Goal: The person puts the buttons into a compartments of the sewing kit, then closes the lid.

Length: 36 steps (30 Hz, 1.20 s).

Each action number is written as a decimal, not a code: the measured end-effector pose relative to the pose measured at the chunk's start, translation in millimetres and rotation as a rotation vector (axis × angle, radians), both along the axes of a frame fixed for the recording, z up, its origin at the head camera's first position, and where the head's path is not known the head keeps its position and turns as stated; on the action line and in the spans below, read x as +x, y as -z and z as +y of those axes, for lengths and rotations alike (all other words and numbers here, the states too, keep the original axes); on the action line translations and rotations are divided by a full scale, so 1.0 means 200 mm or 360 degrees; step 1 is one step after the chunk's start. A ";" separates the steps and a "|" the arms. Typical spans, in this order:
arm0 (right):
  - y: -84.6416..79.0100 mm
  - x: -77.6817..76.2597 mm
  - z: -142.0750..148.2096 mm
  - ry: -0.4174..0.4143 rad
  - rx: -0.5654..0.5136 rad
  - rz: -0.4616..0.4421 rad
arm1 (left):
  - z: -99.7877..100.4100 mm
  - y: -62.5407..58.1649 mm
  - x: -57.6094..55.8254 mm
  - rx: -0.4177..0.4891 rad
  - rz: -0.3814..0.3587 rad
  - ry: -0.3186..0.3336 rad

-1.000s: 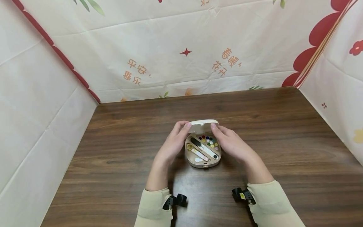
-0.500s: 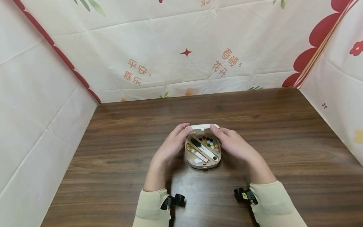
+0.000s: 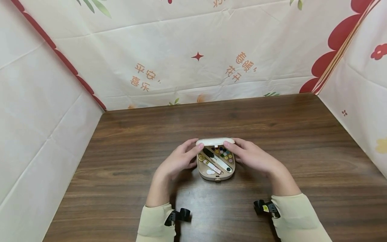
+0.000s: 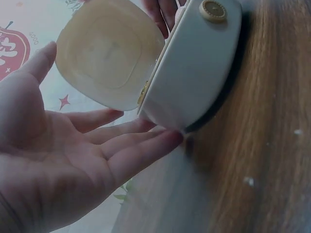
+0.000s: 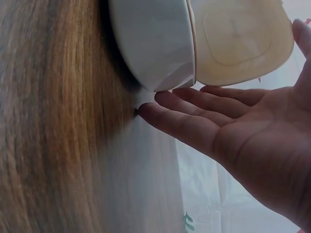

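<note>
A small rounded cream case (image 3: 203, 173) sits on the table with its lid (image 3: 215, 142) raised and tilted over the rear. Inside lie small coloured round pieces (image 3: 230, 156), a white tool with a black end (image 3: 224, 165), a patterned strip (image 3: 213, 166) and white discs (image 3: 210, 171). My left hand (image 3: 178, 159) is at the left side, thumb at the lid's edge and nearly straight fingers by the hinge (image 4: 144, 91) and base. My right hand (image 3: 257, 158) mirrors it, thumb at the lid, extended fingers against the case's side (image 5: 163, 48).
A brown wood-grain table (image 3: 136, 141) surrounds the case. White printed cloth (image 3: 181, 40) stands behind it and along both sides. Black wrist cameras are strapped at both cream sleeves (image 3: 155, 222).
The lid has swung down toward me, now covering the rear of the compartments and showing its white outer face. Both hands have come nearer with it and their forearms have spread slightly outward.
</note>
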State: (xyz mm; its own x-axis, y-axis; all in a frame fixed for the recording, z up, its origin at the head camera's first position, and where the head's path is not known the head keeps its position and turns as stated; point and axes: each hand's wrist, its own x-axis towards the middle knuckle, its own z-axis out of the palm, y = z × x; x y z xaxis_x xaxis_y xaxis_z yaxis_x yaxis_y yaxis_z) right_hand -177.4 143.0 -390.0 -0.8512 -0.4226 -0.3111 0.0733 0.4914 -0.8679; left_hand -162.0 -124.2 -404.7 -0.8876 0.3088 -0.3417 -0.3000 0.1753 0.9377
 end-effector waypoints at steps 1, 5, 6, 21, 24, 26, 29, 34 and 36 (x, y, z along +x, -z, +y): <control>0.00 0.00 0.00 -0.0011 0.0003 0.0003 | 0.00 0.00 0.00 0.0006 -0.0009 0.0006; 0.00 0.00 0.01 -0.0042 0.0008 0.0013 | 0.00 0.01 0.00 0.0026 -0.0024 0.0031; 0.01 0.00 0.02 -0.0049 0.0011 0.0018 | 0.00 0.01 0.00 0.0028 -0.0025 0.0038; 0.01 0.01 0.06 -0.0160 0.0169 0.0156 | -0.02 0.02 0.02 -0.0020 0.0068 0.0148; 0.01 0.01 0.07 -0.0183 0.0169 0.0162 | -0.03 0.02 0.02 -0.0051 0.0118 0.0170; 0.01 0.01 0.07 -0.0190 0.0188 0.0162 | -0.03 0.02 0.02 -0.0056 0.0144 0.0187; 0.01 0.01 0.08 -0.0185 0.0228 0.0157 | -0.03 0.02 0.02 -0.0054 0.0158 0.0209; 0.01 0.02 0.08 -0.0197 0.0236 0.0160 | -0.04 0.02 0.02 -0.0059 0.0164 0.0243; 0.00 0.02 0.08 -0.0199 0.0237 0.0167 | -0.04 0.02 0.02 -0.0061 0.0161 0.0247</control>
State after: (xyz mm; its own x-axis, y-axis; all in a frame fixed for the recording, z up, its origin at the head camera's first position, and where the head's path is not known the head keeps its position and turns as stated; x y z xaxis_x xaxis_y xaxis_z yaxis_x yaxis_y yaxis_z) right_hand -174.1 158.6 -390.9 -0.8260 -0.4829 -0.2908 -0.0830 0.6144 -0.7846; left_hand -158.9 -131.6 -408.7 -0.8607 0.4331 -0.2676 -0.1714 0.2485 0.9533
